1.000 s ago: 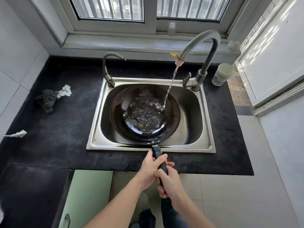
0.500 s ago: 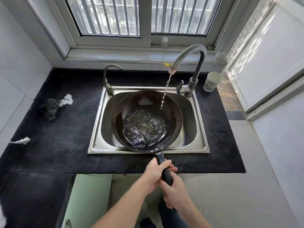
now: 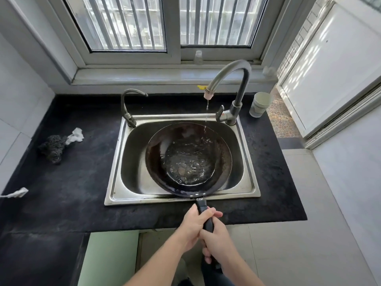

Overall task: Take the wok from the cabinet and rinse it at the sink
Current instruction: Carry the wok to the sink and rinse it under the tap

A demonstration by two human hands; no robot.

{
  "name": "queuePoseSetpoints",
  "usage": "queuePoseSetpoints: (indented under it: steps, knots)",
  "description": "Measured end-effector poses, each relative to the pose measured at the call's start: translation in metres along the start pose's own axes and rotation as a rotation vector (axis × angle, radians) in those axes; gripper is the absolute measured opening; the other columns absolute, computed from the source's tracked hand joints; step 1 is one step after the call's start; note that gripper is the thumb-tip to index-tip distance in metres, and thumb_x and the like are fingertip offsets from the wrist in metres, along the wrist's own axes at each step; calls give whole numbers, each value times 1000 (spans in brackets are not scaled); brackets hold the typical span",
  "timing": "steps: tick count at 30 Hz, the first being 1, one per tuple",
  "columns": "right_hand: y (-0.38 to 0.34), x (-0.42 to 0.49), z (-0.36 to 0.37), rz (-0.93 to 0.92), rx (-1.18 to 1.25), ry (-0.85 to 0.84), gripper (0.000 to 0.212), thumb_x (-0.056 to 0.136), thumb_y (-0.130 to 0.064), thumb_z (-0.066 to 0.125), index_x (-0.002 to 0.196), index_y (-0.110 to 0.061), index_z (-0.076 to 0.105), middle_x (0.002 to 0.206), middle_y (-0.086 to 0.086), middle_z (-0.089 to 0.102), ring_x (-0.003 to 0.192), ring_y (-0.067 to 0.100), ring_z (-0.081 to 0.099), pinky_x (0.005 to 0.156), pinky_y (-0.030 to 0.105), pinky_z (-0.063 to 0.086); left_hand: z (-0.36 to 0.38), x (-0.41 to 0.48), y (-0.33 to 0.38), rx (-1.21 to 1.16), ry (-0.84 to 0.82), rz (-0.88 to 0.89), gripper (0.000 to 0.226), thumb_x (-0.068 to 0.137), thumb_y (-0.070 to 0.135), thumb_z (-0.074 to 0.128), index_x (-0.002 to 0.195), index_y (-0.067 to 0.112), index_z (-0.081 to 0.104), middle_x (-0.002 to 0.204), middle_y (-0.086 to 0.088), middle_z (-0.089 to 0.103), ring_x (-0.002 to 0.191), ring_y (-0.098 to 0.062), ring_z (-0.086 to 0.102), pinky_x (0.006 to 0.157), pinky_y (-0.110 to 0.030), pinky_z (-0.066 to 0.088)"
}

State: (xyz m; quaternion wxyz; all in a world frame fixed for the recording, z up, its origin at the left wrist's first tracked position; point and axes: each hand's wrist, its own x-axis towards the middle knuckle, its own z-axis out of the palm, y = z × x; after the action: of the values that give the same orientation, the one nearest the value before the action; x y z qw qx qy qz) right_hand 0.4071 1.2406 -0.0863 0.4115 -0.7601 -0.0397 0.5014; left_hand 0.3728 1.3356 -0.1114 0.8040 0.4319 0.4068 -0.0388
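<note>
A: Where's the wok (image 3: 188, 159)?
B: Centre frame, down in the sink (image 3: 115, 172), holding rippling water. Half a second ago the tap (image 3: 244, 85) ran fuller; now it's a trickle near the wok's upper-right rim.
A: Anything hidden?
B: Most of the handle (image 3: 201, 205), under both hands.
A: The grip?
B: The left hand (image 3: 192, 226) and right hand (image 3: 218, 240) wrap it, left nearer the pan.
</note>
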Motion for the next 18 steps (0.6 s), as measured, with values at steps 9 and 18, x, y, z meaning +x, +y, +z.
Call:
queuePoseSetpoints:
  steps: [9, 18]
  knots:
    - [-5, 16, -17, -47, -152, 73, 29, 86, -21, 54, 113, -30, 49, 79, 14, 66, 41, 24, 56, 41, 37, 51, 11, 22, 4, -121, -35, -9, 16, 98, 12, 60, 105, 1, 51, 92, -19, 73, 91, -31, 73, 86, -42, 59]
    - [-14, 14, 9, -104, -175, 5, 17, 88, -15, 56, 104, -20, 55, 86, 18, 68, 44, 22, 55, 42, 35, 52, -21, 7, 13, -91, 50, 19, 17, 96, 15, 63, 106, 3, 54, 89, -11, 76, 89, -28, 69, 90, -46, 55]
